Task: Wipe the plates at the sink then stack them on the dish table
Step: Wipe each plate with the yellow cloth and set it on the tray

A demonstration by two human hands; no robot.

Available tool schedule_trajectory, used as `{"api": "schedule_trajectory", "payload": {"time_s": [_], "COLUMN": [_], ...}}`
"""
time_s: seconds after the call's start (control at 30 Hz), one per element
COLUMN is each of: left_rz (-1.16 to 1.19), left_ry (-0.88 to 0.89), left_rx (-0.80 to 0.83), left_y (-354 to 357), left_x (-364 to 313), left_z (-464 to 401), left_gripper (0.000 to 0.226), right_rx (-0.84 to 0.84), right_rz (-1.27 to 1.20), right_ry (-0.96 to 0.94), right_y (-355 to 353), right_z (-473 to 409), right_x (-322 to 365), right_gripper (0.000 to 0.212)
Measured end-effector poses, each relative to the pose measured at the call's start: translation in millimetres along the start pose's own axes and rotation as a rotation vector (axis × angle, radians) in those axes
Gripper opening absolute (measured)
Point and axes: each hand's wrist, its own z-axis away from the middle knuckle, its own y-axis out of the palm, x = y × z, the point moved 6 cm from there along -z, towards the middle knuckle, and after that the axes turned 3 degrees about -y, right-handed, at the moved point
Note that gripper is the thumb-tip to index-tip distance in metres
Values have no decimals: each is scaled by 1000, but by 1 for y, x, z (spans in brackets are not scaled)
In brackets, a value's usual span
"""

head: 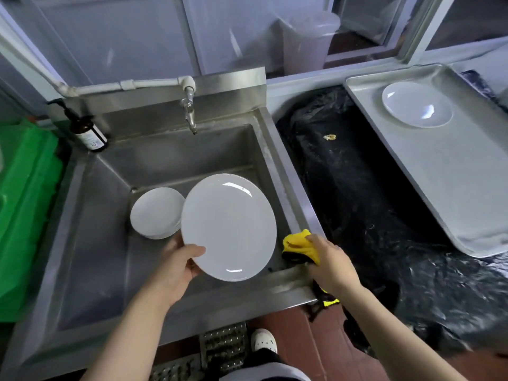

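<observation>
My left hand [176, 264] grips a large white plate [229, 225] by its near-left rim, holding it tilted over the steel sink [176, 158]. My right hand [331, 264] holds a yellow cloth [298, 244] at the sink's front right corner, just right of the plate and apart from it. A stack of smaller white plates [155, 213] sits in the basin behind and left of the held plate. One white plate [416, 104] lies on the metal tray [450, 171] at the right.
A tap [189, 114] hangs over the basin's back. A brown pump bottle [85, 127] stands at the sink's back left corner. A green crate [24, 204] is to the left. Black plastic sheeting [357, 188] covers the surface between sink and tray.
</observation>
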Motion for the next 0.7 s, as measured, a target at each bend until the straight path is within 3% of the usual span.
{"api": "schedule_trajectory", "payload": {"time_s": [0.13,0.23,0.47,0.57,0.7], "left_rz": [-7,-41,-70,-46,73], "left_ry": [57,111,213,253,323], "left_rx": [-42,-34,18,20,14], "left_y": [-8,-12,-30,-47,-69], "left_x": [-17,-31,-64,-82,-104], "left_z": [7,14,31,39,46], "left_gripper": [46,46,35,35,37], "right_rx": [-240,-388,-492,-591,-650], "right_rz": [-382,-530,-39,162,190], "right_ry": [92,-40,-616,-699,-674], "right_y": [-39,-72,-107,-107,-101], "right_z": [-5,-11,-21,-15,-6], "right_x": [19,60,196,220,242], "right_gripper": [51,47,62,56,47]}}
